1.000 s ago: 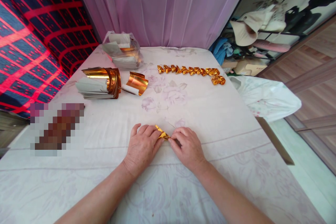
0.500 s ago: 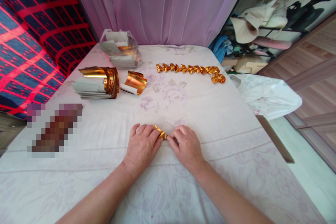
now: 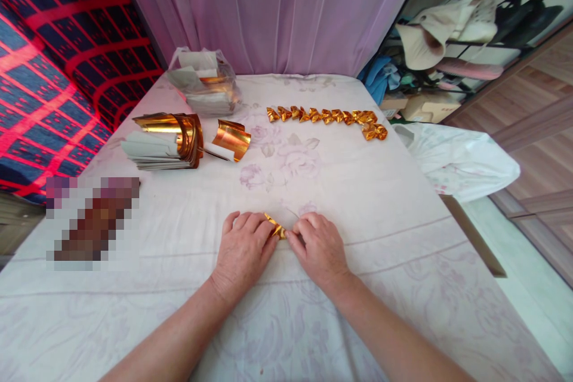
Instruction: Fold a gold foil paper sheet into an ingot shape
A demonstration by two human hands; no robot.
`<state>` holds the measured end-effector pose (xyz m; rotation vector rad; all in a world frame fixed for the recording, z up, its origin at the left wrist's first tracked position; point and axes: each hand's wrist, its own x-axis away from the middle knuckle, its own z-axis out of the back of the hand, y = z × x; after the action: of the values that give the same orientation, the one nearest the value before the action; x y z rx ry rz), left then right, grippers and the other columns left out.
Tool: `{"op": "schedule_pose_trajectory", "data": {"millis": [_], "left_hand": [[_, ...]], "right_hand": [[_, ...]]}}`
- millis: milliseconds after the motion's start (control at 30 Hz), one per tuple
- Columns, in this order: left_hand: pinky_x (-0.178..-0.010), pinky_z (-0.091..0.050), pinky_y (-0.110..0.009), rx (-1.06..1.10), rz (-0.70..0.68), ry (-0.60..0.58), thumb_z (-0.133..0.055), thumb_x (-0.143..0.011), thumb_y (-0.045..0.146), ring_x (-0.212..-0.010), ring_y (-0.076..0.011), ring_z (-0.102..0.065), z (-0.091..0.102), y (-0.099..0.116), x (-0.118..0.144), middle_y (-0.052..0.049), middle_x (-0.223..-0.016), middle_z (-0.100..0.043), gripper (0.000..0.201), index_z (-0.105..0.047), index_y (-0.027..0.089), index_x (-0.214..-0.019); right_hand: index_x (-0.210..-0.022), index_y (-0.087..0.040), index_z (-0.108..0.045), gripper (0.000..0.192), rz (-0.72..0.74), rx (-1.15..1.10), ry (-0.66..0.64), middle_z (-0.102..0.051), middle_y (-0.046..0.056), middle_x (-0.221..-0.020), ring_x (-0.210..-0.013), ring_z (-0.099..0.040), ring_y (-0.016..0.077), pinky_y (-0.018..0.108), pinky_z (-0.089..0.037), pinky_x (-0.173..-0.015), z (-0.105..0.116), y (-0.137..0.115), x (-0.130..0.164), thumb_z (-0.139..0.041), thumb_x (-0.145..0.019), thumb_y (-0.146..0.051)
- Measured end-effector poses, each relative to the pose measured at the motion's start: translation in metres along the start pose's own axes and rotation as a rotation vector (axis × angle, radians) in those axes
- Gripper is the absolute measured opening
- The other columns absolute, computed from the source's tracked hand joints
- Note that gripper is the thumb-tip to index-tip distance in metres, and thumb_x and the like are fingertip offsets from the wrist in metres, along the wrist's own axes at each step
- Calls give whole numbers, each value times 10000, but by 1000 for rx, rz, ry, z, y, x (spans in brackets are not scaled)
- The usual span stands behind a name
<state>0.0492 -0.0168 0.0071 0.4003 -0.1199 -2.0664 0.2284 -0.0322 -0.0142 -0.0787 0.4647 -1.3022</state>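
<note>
A small folded piece of gold foil paper (image 3: 278, 229) lies between my two hands, low over the tablecloth. My left hand (image 3: 245, 245) has its thumb and fingers closed on the left side of the piece. The thumb and index finger of my right hand (image 3: 319, 246) pinch its right end. Part of the foil is hidden under the fingers. Farther back, a row of folded gold foil pieces (image 3: 322, 115) runs to the right and bends at its end. A fanned stack of gold and grey foil sheets (image 3: 165, 143) stands at the left, with loose curled sheets (image 3: 233, 138) beside it.
A clear plastic bag of paper sheets (image 3: 206, 86) sits at the back left. A pixelated patch (image 3: 96, 221) covers something at the left. Beyond the table's right edge are a white bag (image 3: 465, 158) and shelves with hats (image 3: 425, 42). A purple curtain (image 3: 268, 12) hangs behind.
Both hands stay nearly in place on the gold foil piece. The view has shifted slightly, and nothing else has visibly moved.
</note>
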Motion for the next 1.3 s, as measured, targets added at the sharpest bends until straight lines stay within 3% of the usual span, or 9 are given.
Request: {"op": "schedule_pose_trajectory", "data": {"millis": [1300], "left_hand": [[-882, -375, -439, 84, 77, -36, -636, -872, 299, -956, -251, -537, -6, -1, -3, -40, -974, -630, 87, -601, 220, -882]], "right_hand": [[-766, -208, -578, 93, -21, -45, 21, -572, 18, -798, -780, -542, 193, 314, -337, -672, 1, -3, -2, -642, -824, -242]]}}
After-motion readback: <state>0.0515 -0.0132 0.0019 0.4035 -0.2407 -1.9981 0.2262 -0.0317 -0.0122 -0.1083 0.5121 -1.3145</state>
